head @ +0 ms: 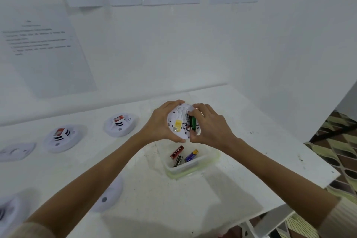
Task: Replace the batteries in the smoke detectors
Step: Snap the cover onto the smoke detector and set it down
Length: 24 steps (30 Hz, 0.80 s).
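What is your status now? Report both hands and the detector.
Left hand grips smoke detector, back side up. Right hand pinches green battery at its compartment. Three loose batteries in tray; nothing blocking.

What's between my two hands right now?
In the head view, a white smoke detector, back side up, sits between the left hand and right hand; the right hand pinches a green battery at its compartment.
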{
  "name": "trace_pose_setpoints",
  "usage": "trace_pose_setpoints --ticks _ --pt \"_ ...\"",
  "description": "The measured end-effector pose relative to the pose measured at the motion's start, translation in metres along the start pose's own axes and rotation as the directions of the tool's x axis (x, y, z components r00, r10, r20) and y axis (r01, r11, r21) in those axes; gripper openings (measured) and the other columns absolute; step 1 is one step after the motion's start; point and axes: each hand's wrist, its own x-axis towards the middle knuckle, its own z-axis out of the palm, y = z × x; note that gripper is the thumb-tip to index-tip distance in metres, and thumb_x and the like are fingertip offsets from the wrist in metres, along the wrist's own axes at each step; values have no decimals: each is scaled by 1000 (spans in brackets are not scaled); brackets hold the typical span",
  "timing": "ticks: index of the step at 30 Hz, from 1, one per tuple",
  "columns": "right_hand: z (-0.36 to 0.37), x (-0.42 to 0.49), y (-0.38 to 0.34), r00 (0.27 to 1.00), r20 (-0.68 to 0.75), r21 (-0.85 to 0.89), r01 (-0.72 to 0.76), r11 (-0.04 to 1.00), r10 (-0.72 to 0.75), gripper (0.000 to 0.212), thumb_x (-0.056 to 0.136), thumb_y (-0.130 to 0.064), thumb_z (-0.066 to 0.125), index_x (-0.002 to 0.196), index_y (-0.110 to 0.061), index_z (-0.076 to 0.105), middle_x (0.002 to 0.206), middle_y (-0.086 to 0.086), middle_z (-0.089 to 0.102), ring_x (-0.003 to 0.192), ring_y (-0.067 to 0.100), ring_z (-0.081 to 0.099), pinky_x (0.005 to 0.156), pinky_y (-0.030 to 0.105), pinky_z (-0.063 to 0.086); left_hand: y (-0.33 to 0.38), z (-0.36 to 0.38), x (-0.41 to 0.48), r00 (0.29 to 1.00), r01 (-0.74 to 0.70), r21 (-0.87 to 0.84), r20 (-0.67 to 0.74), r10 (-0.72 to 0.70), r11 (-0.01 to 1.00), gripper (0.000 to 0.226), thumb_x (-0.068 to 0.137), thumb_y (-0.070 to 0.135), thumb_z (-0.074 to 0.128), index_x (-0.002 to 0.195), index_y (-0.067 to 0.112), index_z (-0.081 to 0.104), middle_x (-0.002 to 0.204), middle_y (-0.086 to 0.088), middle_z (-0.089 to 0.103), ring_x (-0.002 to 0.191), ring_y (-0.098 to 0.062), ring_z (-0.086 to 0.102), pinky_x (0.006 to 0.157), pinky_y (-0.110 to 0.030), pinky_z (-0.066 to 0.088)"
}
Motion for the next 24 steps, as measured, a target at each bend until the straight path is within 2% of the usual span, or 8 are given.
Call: trace_pose_setpoints --ticks 3,5,9,11,13,17,20,24 --pt "-1 2 4 1000 11 45 8 999 -8 56 55 -24 78 104 -3 61 114 15 61 96 33 61 49 23 37 0 -4 0 1000 1 13 5 -1 1000 99 39 52 79 127 28 41 120 22 45 108 15 43 92 -6 38" --pt "-3 1 9 1000 -11 73 19 997 -18 52 63 -28 72 110 -8 61 120 11 59 101 29 60 54 23 38 -2 -7 0 1000 2 42 16 -3 999 101 40 53 78 129 26 41 121 17 46 108 18 41 90 -2 35" --pt "-1 -1 14 998 -46 109 39 993 -34 49 70 -42 53 115 -22 60 119 4 59 97 19 57 44 7 23 -4 -12 5 1000 10 88 23 -12 996 107 40 56 76 134 19 42 120 13 46 107 22 38 86 3 30" --pt "5 -3 14 998 -50 115 52 992 -46 48 74 -43 49 120 -29 56 124 5 54 101 15 49 47 4 19 -5 -14 8 1000 4 101 26 -7 995 107 40 56 76 135 18 41 121 13 45 107 22 37 86 3 30" --pt "9 -6 14 997 -64 113 60 992 -53 45 76 -43 52 118 -31 59 126 8 51 105 15 44 50 5 24 -7 -16 11 999 -5 112 41 0 994 108 41 55 77 136 16 41 122 13 44 107 21 38 87 3 31" --pt "12 -6 13 979 -155 77 147 986 -134 30 74 -40 61 99 -25 68 117 7 53 101 17 46 58 16 35 -14 -17 11 999 -6 137 45 0 991 107 41 46 84 135 19 40 122 11 44 103 9 39 87 3 29" --pt "17 -7 13 965 -155 82 225 971 -210 21 76 -37 60 89 -21 66 109 1 51 96 15 47 56 18 40 -18 -20 9 999 -14 141 34 9 990 106 42 53 79 135 21 39 122 11 44 103 6 40 87 2 30" --pt "22 -10 12 982 -129 213 166 963 -141 29 80 -47 58 94 -23 66 109 1 56 99 10 46 59 24 49 -21 -25 6 1000 -12 140 18 9 990 105 43 54 78 135 20 39 123 9 45 104 5 40 88 2 31"
